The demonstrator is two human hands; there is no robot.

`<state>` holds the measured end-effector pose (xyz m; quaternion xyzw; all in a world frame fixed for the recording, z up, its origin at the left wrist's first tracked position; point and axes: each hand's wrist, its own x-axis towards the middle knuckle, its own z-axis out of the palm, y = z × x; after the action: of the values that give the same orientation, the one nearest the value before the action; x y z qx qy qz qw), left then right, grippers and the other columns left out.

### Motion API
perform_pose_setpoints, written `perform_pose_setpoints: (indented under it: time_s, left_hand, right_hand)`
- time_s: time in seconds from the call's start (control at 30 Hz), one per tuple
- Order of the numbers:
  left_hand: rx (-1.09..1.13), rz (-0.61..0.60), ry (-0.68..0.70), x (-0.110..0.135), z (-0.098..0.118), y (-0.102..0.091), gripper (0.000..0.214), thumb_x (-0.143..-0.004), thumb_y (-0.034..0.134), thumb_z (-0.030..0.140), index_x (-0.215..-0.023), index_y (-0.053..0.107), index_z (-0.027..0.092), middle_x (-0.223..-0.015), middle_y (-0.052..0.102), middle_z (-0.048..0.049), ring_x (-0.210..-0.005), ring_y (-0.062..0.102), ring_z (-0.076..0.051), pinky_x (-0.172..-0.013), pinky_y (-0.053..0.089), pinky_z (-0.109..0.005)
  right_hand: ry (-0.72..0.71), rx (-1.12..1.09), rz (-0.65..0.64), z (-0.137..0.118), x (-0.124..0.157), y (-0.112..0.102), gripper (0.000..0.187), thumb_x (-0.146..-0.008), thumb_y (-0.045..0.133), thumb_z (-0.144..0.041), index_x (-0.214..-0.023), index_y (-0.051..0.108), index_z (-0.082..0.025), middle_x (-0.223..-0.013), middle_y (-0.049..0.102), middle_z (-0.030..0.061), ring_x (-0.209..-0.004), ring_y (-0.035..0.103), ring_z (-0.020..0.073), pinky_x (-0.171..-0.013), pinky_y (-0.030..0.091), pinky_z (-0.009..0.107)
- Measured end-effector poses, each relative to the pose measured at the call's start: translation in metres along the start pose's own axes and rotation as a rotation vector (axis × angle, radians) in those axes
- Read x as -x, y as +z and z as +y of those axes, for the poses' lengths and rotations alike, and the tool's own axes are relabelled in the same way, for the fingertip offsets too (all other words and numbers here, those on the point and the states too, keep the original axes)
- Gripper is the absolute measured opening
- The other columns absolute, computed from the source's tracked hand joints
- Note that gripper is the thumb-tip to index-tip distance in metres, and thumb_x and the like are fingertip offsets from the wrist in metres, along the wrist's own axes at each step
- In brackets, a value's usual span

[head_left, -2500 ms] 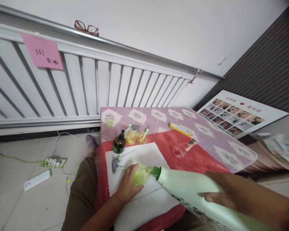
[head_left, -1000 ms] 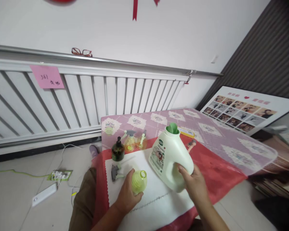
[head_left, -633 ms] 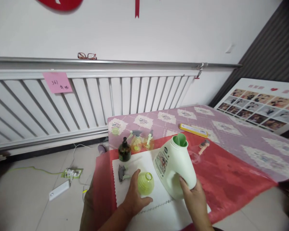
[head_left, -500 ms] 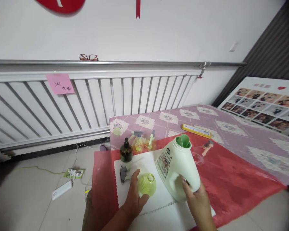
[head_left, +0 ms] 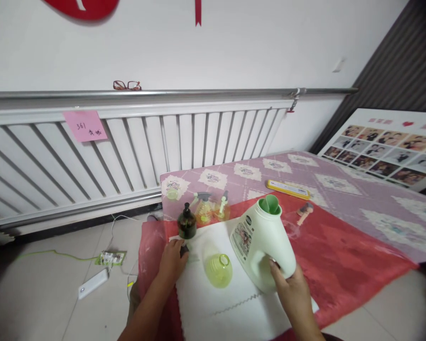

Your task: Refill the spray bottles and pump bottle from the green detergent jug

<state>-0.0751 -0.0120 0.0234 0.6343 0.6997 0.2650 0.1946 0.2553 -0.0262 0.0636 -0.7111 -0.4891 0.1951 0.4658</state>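
Left hand (head_left: 171, 259) on the mat (head_left: 213, 308), fingers curled together over the spray head (head_left: 183, 248); can't tell if it's pinched. Brown bottle (head_left: 186, 222) just beyond the fingertips. Yellow bottle (head_left: 218, 270) upright, open, between the hands, untouched. Right hand (head_left: 294, 293) fingers wrapped around the jug (head_left: 261, 239) low down; jug tilted left, mouth open.

Left grip (head_left: 173, 259) palm down with fingers bent, bare forearm reaching forward from below, right grip (head_left: 293, 293) clasped, thumb forward, wrist straight.
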Motion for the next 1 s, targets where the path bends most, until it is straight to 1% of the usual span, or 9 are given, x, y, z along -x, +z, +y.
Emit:
perform_pose_setpoints:
  time_s: [0.1, 0.27, 0.57, 0.63, 0.7, 0.77, 0.87, 0.93, 1.0]
  left_hand:
    - [-0.058, -0.035, -0.009, -0.004, 0.003, -0.001, 0.041, -0.075, 0.059, 0.023, -0.115, 0.062, 0.017, -0.113, 0.060, -0.0125, -0.107, 0.054, -0.027, -0.095, 0.041, -0.037]
    - [-0.097, -0.039, 0.020, -0.010, 0.013, -0.007, 0.025, -0.072, 0.062, 0.021, -0.096, 0.070, 0.016, -0.100, 0.061, -0.0126, -0.098, 0.055, -0.028, -0.089, 0.040, -0.037]
    - [0.028, 0.024, 0.101, -0.007, 0.012, -0.008, 0.014, -0.069, 0.060, 0.014, -0.081, 0.066, 0.016, -0.090, 0.062, -0.0100, -0.094, 0.055, -0.029, -0.086, 0.038, -0.037]
    - [0.082, 0.039, 0.095, -0.005, 0.010, -0.008, 0.015, -0.068, 0.061, 0.014, -0.082, 0.066, 0.017, -0.090, 0.063, -0.0101, -0.093, 0.055, -0.029, -0.086, 0.038, -0.037]
    - [0.144, 0.058, 0.074, -0.002, 0.007, -0.009, 0.016, -0.068, 0.062, 0.016, -0.083, 0.065, 0.017, -0.089, 0.063, -0.0094, -0.091, 0.055, -0.029, -0.085, 0.037, -0.037]
    - [0.211, 0.081, 0.041, 0.002, 0.004, -0.010, 0.015, -0.067, 0.063, 0.018, -0.083, 0.064, 0.018, -0.085, 0.062, -0.0076, -0.088, 0.054, -0.028, -0.083, 0.037, -0.037]
    - [0.326, 0.090, -0.018, 0.008, 0.001, -0.010, 0.011, -0.070, 0.061, 0.021, -0.080, 0.061, 0.020, -0.077, 0.060, -0.0027, -0.077, 0.054, -0.022, -0.075, 0.037, -0.032]
    - [0.417, 0.066, -0.056, 0.012, 0.002, -0.010, 0.009, -0.071, 0.060, 0.024, -0.079, 0.059, 0.020, -0.070, 0.057, 0.0012, -0.068, 0.052, -0.018, -0.068, 0.037, -0.029]
    - [0.518, 0.029, -0.085, 0.017, 0.006, -0.011, 0.011, -0.072, 0.060, 0.026, -0.081, 0.058, 0.020, -0.068, 0.056, 0.0034, -0.064, 0.053, -0.015, -0.065, 0.038, -0.026]
  right_hand:
    - [-0.002, -0.006, -0.021, 0.003, -0.001, 0.001, 0.050, -0.069, 0.059, -0.059, -0.098, 0.059, -0.018, -0.090, 0.069, 0.0093, -0.085, 0.065, 0.0290, -0.073, 0.050, 0.038]
    - [0.005, 0.018, -0.028, 0.006, -0.002, 0.000, 0.052, -0.069, 0.059, -0.060, -0.099, 0.060, -0.017, -0.090, 0.068, 0.0092, -0.085, 0.065, 0.0291, -0.074, 0.050, 0.039]
    - [-0.002, 0.007, -0.113, -0.005, 0.004, -0.010, 0.050, -0.070, 0.061, -0.057, -0.100, 0.061, -0.017, -0.086, 0.068, 0.0072, -0.080, 0.065, 0.0278, -0.070, 0.051, 0.039]
    - [0.012, -0.036, -0.128, -0.005, 0.007, -0.012, 0.055, -0.070, 0.063, -0.055, -0.109, 0.058, -0.017, -0.094, 0.068, 0.0085, -0.082, 0.064, 0.0273, -0.071, 0.052, 0.039]
    - [0.010, -0.096, -0.148, -0.005, 0.011, -0.015, 0.064, -0.072, 0.064, -0.053, -0.124, 0.051, -0.018, -0.112, 0.064, 0.0115, -0.093, 0.063, 0.0278, -0.078, 0.052, 0.040]
    - [0.011, -0.165, -0.113, -0.008, 0.015, -0.018, 0.074, -0.073, 0.063, -0.053, -0.135, 0.041, -0.019, -0.127, 0.056, 0.0144, -0.106, 0.059, 0.0297, -0.085, 0.050, 0.042]
    - [-0.013, -0.247, 0.037, -0.018, 0.026, -0.023, 0.082, -0.073, 0.064, -0.053, -0.141, 0.033, -0.018, -0.134, 0.049, 0.0177, -0.117, 0.052, 0.0328, -0.093, 0.046, 0.048]
    - [-0.056, -0.288, 0.101, -0.028, 0.036, -0.026, 0.076, -0.075, 0.065, -0.050, -0.138, 0.036, -0.020, -0.130, 0.051, 0.0175, -0.115, 0.053, 0.0323, -0.094, 0.044, 0.051]
    - [-0.092, -0.326, 0.101, -0.039, 0.049, -0.028, 0.062, -0.077, 0.065, -0.047, -0.129, 0.044, -0.022, -0.122, 0.057, 0.0154, -0.107, 0.057, 0.0299, -0.092, 0.045, 0.051]
